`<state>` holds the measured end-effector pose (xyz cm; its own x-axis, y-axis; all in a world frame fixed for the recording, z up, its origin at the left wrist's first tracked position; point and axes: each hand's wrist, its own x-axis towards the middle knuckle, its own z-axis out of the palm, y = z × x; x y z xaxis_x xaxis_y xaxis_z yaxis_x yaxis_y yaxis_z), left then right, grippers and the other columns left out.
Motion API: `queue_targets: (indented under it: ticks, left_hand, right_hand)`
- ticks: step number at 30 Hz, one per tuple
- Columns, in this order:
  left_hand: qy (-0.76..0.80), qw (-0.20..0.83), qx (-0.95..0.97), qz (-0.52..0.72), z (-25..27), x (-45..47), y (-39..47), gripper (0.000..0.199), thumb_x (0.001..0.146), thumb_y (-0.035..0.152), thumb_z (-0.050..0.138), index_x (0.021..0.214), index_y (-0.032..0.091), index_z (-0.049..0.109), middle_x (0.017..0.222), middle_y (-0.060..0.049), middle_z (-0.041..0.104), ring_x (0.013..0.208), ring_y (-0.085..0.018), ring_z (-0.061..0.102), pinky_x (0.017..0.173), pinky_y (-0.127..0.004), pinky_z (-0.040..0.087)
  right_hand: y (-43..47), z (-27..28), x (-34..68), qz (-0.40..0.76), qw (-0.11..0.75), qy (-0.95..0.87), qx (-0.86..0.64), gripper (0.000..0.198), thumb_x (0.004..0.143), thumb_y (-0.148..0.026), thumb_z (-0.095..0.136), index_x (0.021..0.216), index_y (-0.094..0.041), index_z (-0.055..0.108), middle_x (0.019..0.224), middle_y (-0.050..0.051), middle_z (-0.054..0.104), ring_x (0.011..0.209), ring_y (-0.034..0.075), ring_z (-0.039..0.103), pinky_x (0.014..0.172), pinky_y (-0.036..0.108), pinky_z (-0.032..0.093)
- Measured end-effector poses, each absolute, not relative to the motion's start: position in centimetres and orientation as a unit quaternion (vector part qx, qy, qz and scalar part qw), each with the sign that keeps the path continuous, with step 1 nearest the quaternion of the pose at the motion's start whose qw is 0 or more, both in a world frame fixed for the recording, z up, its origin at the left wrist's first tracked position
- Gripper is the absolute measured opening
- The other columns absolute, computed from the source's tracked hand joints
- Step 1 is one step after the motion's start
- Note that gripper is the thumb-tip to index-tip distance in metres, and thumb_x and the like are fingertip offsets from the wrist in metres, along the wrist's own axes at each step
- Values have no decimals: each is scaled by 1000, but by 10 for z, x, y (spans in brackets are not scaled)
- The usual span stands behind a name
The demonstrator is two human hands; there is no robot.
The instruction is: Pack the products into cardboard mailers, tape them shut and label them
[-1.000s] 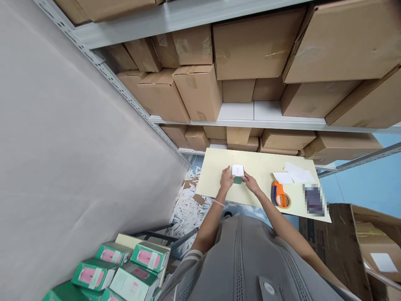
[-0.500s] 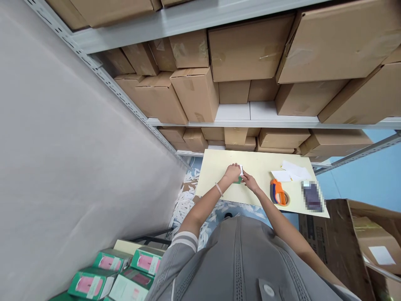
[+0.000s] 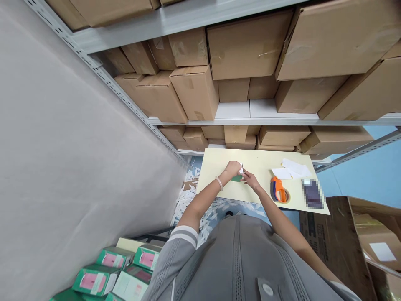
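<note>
Over the cream tabletop, my left hand is closed around the upper part of a small green-and-white item. Its green face shows below my left wrist, while a white part sticks out between the hands. It could be a small box, but the fingers cover much of it. My right hand pinches the item's right edge by the white part. Something thin and dark shows between its fingertips, too small to name.
An orange tape dispenser, white papers and a blurred dark object lie on the table's right side. Shelves with brown cartons rise behind. Green-and-pink boxes stand lower left, an open carton lower right. Paper strips litter the floor.
My left hand has shifted slightly up, and more of the green face shows below it. My right hand stays at the item's right edge.
</note>
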<state>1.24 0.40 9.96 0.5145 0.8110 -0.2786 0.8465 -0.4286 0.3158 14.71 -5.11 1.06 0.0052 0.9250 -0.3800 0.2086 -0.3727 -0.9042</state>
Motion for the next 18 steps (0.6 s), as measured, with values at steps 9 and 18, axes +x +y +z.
queue_targets:
  ticks: [9,18]
  left_hand:
    - [459,196,865,-54,98,17,1,26,75,8,70,101,10,70,109,-25,67,112,-37,61,96,-42,45]
    - [404,128,901,-93,107,8,-1,19,81,2,59,97,6,69,108,-23,69,104,-29,65,88,-36,48]
  right_hand:
    - [-54,15,145,563,313,-438,-628,58,91,-39,51,147,-30,46,125,6,66,76,15,72,59,25,55]
    - [-55,24,144,566,280,-438,-640,58,95,-29,47,152,-32,37,128,6,65,79,12,72,60,20,53]
